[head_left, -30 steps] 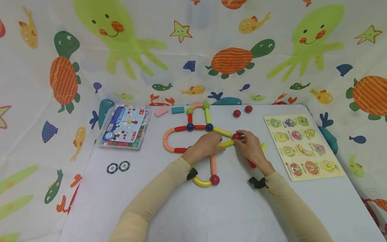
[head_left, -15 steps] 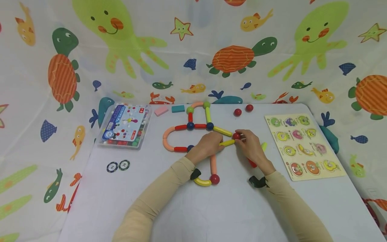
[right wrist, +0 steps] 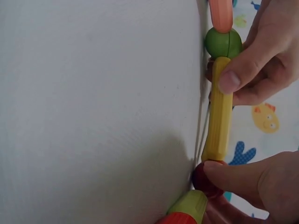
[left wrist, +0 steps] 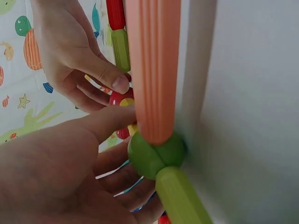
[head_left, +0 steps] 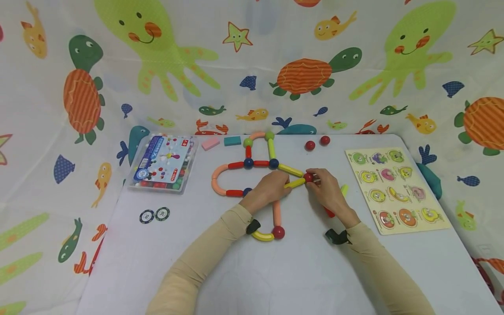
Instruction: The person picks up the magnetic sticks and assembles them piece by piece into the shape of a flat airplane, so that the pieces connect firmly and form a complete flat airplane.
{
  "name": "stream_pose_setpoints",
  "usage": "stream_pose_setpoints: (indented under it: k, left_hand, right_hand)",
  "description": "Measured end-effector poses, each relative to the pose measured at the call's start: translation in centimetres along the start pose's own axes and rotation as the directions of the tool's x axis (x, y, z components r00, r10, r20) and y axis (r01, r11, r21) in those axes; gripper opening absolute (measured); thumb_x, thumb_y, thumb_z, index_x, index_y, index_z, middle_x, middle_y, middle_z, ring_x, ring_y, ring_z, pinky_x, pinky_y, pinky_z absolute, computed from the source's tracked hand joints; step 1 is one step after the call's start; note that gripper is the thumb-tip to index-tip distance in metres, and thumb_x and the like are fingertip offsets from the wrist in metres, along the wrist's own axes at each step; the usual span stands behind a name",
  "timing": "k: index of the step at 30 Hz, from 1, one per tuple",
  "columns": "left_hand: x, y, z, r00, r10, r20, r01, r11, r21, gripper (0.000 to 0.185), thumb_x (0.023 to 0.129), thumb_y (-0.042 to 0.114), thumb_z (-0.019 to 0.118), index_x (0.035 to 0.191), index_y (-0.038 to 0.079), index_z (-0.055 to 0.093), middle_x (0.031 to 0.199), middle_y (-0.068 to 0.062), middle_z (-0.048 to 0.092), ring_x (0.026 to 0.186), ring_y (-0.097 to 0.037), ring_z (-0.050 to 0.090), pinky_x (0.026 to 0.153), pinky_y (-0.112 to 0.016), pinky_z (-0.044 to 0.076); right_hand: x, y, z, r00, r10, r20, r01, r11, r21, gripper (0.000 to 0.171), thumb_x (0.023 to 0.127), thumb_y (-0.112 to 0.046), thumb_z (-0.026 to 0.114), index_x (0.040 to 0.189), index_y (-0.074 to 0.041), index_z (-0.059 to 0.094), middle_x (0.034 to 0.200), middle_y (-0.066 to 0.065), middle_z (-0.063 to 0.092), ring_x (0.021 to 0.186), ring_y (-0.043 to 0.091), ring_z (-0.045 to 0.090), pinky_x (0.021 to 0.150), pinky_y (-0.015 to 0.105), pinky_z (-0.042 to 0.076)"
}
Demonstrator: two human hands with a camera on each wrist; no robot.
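My left hand pinches a yellow magnetic rod between thumb and fingers over the middle of the table. Its far end meets a red ball, which my right hand grips with thumb and fingertips. Another yellow rod runs from a dark blue ball to this same red ball. Close up in the right wrist view, the left thumb lies along the held rod. Beside the left fingers is a green ball joined to an orange rod; in the head view the hand hides that ball.
Joined rods and balls spread leftward, with a curved orange end. A clear box, pink block, teal block and round chips lie left. A fruit puzzle board is right; a loose red ball sits behind.
My left fingers, straighter a second ago, have closed in around the yellow rod. Its right end has swung slightly away from me, against the red ball; the right hand has barely moved.
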State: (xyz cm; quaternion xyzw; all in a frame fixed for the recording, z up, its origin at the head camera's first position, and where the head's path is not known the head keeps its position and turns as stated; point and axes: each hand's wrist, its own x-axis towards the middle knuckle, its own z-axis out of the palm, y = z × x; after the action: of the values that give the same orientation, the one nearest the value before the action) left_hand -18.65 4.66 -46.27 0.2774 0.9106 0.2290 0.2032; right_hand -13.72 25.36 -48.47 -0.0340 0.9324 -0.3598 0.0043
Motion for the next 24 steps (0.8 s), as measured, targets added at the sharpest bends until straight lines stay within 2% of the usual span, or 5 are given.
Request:
stream_pose_setpoints:
  k: [4, 9, 16, 19, 24]
  left_hand:
    - [0.4, -0.1, -0.7, 0.998, 0.025, -0.057, -0.024, 0.999, 0.023, 0.029, 0.101, 0.032, 0.064, 0.117, 0.008, 0.07, 0.104, -0.004, 0.069, 0.084, -0.014, 0.059, 0.073, -0.023, 0.051]
    - [1.8, -0.2, -1.6, 0.972, 0.171, -0.162, -0.137, 0.97, 0.199, 0.026, 0.103, 0.02, 0.06, 0.125, 0.009, 0.068, 0.115, -0.006, 0.065, 0.103, -0.019, 0.058, 0.093, -0.028, 0.052]
    - [4.1, -0.2, -1.4, 0.968, 0.243, -0.062, -0.192, 0.877, 0.44, 0.025, 0.1, 0.017, 0.065, 0.124, 0.009, 0.07, 0.118, -0.006, 0.066, 0.105, -0.022, 0.058, 0.097, -0.031, 0.051]
    - [4.5, -0.4, -1.1, 0.972, 0.23, -0.037, -0.187, 0.864, 0.468, 0.021, 0.1, 0.018, 0.064, 0.119, 0.011, 0.071, 0.113, -0.004, 0.067, 0.101, -0.021, 0.058, 0.095, -0.03, 0.05]
    - [4.8, -0.5, -1.2, 0.973, 0.225, -0.041, -0.186, 0.882, 0.432, 0.021, 0.1, 0.017, 0.065, 0.119, 0.012, 0.072, 0.111, -0.004, 0.068, 0.099, -0.022, 0.058, 0.095, -0.032, 0.049]
  right_hand:
    - [0.1, 0.1, 0.0, 1.0, -0.015, 0.0, 0.015, 1.0, 0.008, 0.043, 0.096, -0.004, 0.067, 0.138, -0.001, 0.057, 0.131, 0.021, 0.058, 0.113, 0.034, 0.061, 0.097, 0.051, 0.054]
    - [0.1, 0.2, 0.1, 1.0, -0.019, 0.002, 0.019, 1.0, 0.013, 0.044, 0.096, -0.005, 0.068, 0.138, -0.002, 0.057, 0.132, 0.02, 0.058, 0.114, 0.034, 0.059, 0.098, 0.051, 0.054]
    - [0.1, 0.3, 0.1, 1.0, -0.017, -0.001, 0.017, 1.0, 0.018, 0.045, 0.096, -0.005, 0.068, 0.139, -0.002, 0.056, 0.132, 0.019, 0.058, 0.115, 0.033, 0.059, 0.099, 0.051, 0.054]
    - [0.1, 0.3, 0.2, 1.0, -0.024, -0.006, 0.024, 1.0, 0.02, 0.047, 0.095, -0.005, 0.069, 0.14, -0.001, 0.055, 0.131, 0.019, 0.059, 0.114, 0.034, 0.06, 0.098, 0.051, 0.054]
    - [0.2, 0.4, 0.1, 1.0, -0.028, -0.013, 0.028, 1.0, 0.011, 0.048, 0.095, -0.005, 0.07, 0.14, -0.001, 0.054, 0.132, 0.019, 0.059, 0.114, 0.034, 0.061, 0.098, 0.051, 0.054]
